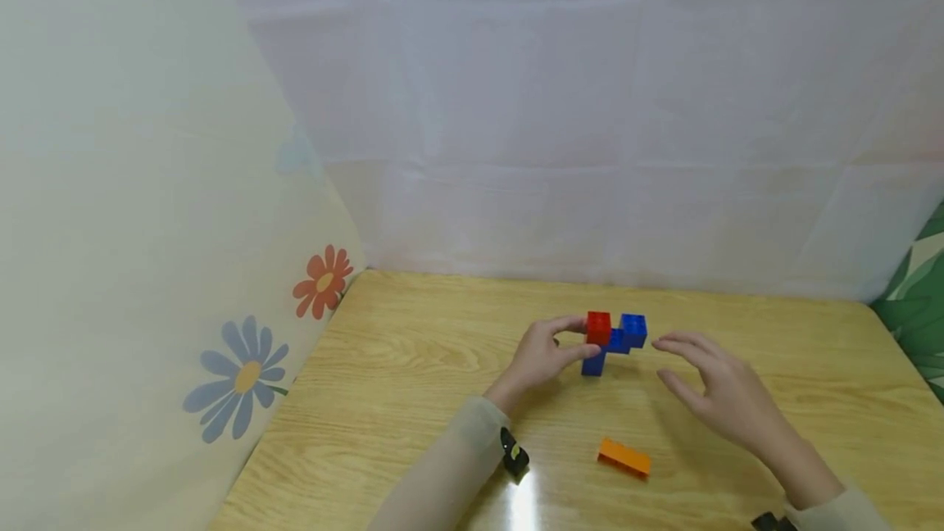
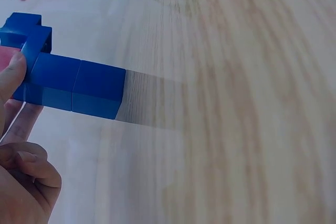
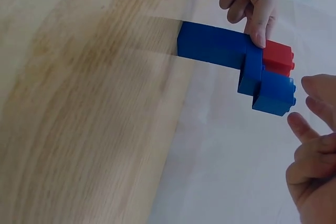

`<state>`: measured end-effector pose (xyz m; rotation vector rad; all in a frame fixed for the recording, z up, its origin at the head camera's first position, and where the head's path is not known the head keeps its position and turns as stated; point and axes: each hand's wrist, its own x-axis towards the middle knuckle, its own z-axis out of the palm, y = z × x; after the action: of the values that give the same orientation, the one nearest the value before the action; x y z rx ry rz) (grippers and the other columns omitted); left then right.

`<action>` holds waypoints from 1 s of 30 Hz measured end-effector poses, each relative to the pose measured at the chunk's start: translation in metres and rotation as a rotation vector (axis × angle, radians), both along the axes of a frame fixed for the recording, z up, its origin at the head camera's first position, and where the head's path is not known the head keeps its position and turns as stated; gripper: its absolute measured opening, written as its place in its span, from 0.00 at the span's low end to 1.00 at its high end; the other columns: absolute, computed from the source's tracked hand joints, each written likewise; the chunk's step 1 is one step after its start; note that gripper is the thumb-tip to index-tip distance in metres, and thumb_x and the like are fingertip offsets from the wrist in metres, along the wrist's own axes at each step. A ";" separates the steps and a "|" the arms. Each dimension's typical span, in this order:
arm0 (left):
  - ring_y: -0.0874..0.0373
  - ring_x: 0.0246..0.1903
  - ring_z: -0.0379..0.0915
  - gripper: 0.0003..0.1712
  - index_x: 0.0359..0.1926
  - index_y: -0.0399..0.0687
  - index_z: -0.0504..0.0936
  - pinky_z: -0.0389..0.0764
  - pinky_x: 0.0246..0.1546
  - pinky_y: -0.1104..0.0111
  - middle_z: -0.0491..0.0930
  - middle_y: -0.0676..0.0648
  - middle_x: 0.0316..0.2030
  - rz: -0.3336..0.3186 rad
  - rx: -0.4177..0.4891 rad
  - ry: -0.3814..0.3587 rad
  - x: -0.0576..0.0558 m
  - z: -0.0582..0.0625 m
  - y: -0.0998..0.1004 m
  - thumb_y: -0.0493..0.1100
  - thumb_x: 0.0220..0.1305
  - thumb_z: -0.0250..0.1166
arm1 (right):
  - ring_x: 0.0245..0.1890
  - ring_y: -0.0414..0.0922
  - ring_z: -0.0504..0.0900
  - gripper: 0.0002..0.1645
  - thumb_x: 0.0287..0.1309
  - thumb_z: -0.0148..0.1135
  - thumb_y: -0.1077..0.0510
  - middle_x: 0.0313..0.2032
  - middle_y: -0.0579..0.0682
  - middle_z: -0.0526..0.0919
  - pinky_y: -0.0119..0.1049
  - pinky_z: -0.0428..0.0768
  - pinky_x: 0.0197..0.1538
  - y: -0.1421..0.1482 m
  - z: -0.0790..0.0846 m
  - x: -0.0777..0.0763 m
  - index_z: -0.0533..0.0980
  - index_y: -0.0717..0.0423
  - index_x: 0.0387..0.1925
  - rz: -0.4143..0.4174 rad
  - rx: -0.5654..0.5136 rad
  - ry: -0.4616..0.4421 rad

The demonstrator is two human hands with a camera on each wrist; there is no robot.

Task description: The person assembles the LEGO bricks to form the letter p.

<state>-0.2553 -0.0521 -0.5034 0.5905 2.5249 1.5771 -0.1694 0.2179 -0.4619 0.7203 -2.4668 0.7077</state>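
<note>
A small structure of toy building bricks stands on the table: a blue column [image 2: 79, 80] at the bottom, a blue brick [image 3: 251, 69] reaching sideways across its top, then a red brick [image 1: 599, 328] and another blue brick [image 1: 633, 330] side by side above. My left hand [image 1: 542, 357] pinches the red brick between thumb and fingers from the left. To the right of the structure, my right hand [image 1: 726, 392] hovers with fingers spread and slightly bent, touching nothing. Its fingertips are close to the upper blue brick in the right wrist view.
A long orange brick [image 1: 624, 458] lies on the wooden table [image 1: 413, 351], nearer to me than the structure. Behind the table hangs a pale cloth [image 1: 501, 146]. Flower-patterned cloth [image 1: 147, 228] covers the left side, and green leaf print shows at the right edge.
</note>
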 end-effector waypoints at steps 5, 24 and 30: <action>0.58 0.62 0.75 0.29 0.63 0.53 0.84 0.78 0.59 0.55 0.83 0.58 0.59 0.002 -0.006 0.003 0.000 -0.001 0.000 0.57 0.65 0.74 | 0.49 0.56 0.86 0.25 0.56 0.77 0.62 0.53 0.53 0.85 0.55 0.86 0.46 -0.001 -0.004 0.012 0.83 0.54 0.56 0.009 0.009 -0.047; 0.59 0.62 0.75 0.29 0.63 0.55 0.84 0.77 0.59 0.55 0.83 0.59 0.58 0.016 -0.011 -0.002 -0.001 -0.003 0.002 0.59 0.64 0.74 | 0.54 0.52 0.84 0.20 0.68 0.69 0.43 0.53 0.46 0.86 0.56 0.83 0.53 -0.010 -0.022 0.036 0.84 0.47 0.54 0.057 0.069 -0.522; 0.59 0.62 0.75 0.30 0.64 0.54 0.83 0.78 0.59 0.56 0.83 0.58 0.58 0.007 -0.010 0.003 0.000 -0.001 0.001 0.58 0.65 0.74 | 0.54 0.53 0.83 0.25 0.66 0.68 0.36 0.51 0.43 0.85 0.61 0.80 0.55 -0.010 -0.028 0.037 0.84 0.47 0.53 0.099 0.087 -0.720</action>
<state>-0.2558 -0.0511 -0.5047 0.5845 2.5377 1.5663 -0.1326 0.2082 -0.4896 0.7086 -3.1385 1.0439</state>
